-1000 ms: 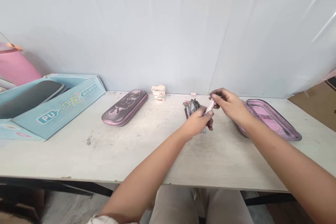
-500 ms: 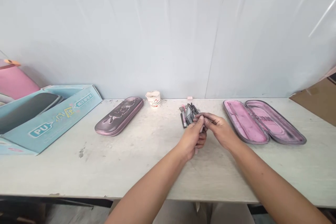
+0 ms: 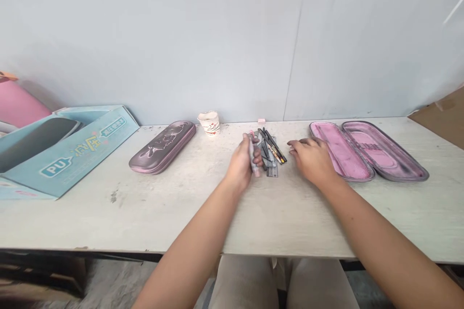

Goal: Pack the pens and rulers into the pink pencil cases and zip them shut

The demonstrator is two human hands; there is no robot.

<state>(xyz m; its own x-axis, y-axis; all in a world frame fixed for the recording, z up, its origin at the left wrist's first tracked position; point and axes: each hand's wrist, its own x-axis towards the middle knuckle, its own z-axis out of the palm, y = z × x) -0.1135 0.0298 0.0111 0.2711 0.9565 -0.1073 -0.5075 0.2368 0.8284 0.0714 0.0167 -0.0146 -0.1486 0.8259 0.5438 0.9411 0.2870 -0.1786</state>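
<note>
My left hand point(image 3: 243, 161) is closed around a pale pink pen point(image 3: 253, 159), held upright at the left side of a small pile of pens and a ruler point(image 3: 271, 152) on the white table point(image 3: 145, 207). To the right of the pile, my right hand point(image 3: 311, 159) hovers with its fingers loosely spread, holding nothing. An open pink pencil case point(image 3: 366, 154) lies just right of that hand, its two halves flat. A closed purple pencil case point(image 3: 163, 147) lies to the left of the pile.
A small paper cup point(image 3: 209, 122) stands by the wall, with a tiny pink eraser point(image 3: 261, 120) further right. A light blue cardboard box point(image 3: 68, 147) holding dark cases sits at the left, something pink point(image 3: 18, 104) behind it. Cardboard point(image 3: 440, 113) leans at the right.
My hands were together on the pen in front of the pile. Now they have parted: the left keeps the pen at the pile's left, the right has let go and moved right.
</note>
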